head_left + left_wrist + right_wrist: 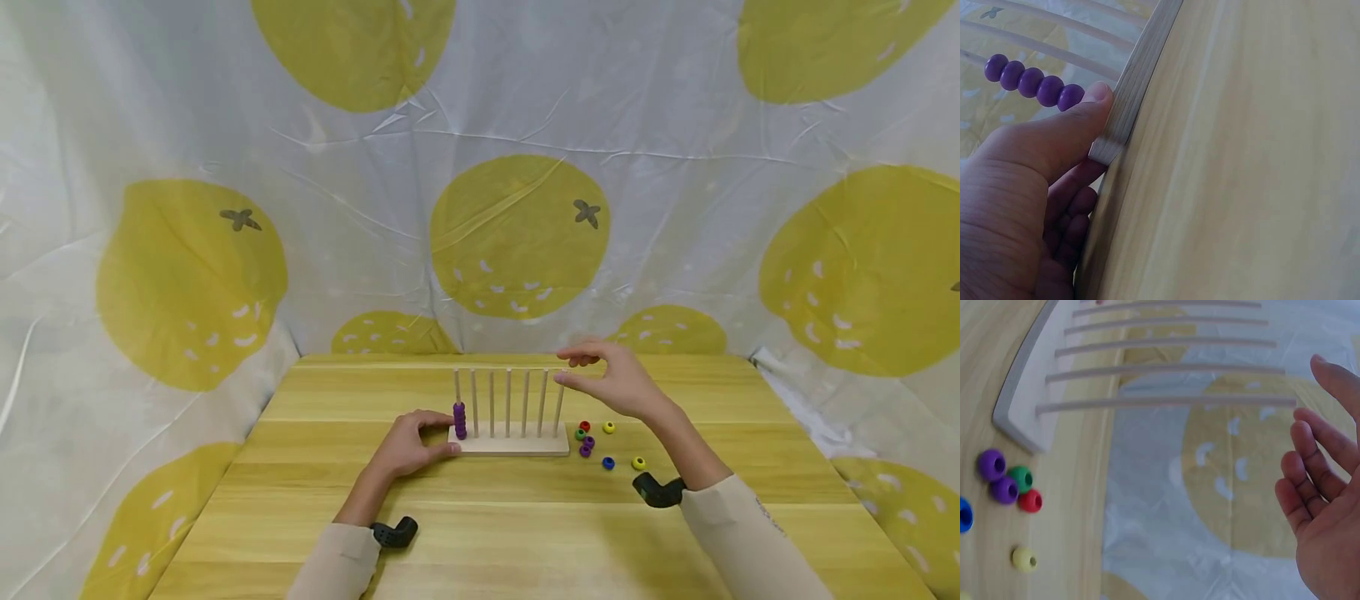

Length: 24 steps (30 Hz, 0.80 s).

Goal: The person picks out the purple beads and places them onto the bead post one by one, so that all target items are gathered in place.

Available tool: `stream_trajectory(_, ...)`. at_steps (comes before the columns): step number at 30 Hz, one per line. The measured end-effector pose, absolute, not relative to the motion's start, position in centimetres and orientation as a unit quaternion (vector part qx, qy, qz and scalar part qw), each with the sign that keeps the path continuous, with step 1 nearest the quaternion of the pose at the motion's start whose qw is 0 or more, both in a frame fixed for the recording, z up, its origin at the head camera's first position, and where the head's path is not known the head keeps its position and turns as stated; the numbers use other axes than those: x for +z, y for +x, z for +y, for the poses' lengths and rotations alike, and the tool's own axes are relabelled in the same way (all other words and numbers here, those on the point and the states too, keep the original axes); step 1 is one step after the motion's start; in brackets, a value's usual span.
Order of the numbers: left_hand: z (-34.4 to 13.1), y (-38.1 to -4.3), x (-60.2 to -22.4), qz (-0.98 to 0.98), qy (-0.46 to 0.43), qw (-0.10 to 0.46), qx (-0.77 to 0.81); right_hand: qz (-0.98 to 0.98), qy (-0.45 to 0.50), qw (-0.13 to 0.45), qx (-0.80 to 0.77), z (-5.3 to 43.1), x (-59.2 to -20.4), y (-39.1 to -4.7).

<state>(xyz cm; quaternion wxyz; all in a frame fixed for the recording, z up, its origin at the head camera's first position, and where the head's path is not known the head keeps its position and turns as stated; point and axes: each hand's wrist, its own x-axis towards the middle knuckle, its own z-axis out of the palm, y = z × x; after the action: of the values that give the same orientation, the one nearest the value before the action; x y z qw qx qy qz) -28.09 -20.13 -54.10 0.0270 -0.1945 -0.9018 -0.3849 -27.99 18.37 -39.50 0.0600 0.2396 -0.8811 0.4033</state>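
A pale wooden peg rack (513,445) stands on the table, with a row of several thin upright pegs. On its leftmost peg sits a stack of several purple beads (460,422); the other pegs carry no beads. My left hand (408,444) grips the left end of the base, and the left wrist view shows its thumb (1096,100) against the wood beside the lowest bead. Above the right end, my right hand (621,385) hovers by the top of the rightmost peg (1166,401). Its fingers are apart from the thumb, with nothing between them.
Right of the rack lie loose beads: a red bead (584,426), a green bead (581,435), two purple beads (585,451), a blue bead (608,463) and two yellow beads (638,462). A lemon-patterned cloth (660,250) hangs behind the wooden table (487,542).
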Motion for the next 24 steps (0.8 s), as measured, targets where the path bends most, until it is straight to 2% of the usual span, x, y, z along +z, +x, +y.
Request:
stream_trajectory(12, -20.1, -28.1, -54.1, -0.9, -0.19, 0.027, -0.391, -0.89, 0.199, 0.054, 0.407, 23.3, -42.6, -27.4)
stream_trajectory(24, -20.1, -28.1, -54.1, -0.902, -0.192, 0.028, -0.386, -0.898, 0.182, 0.042, 0.398, 24.7, -47.4, -27.2)
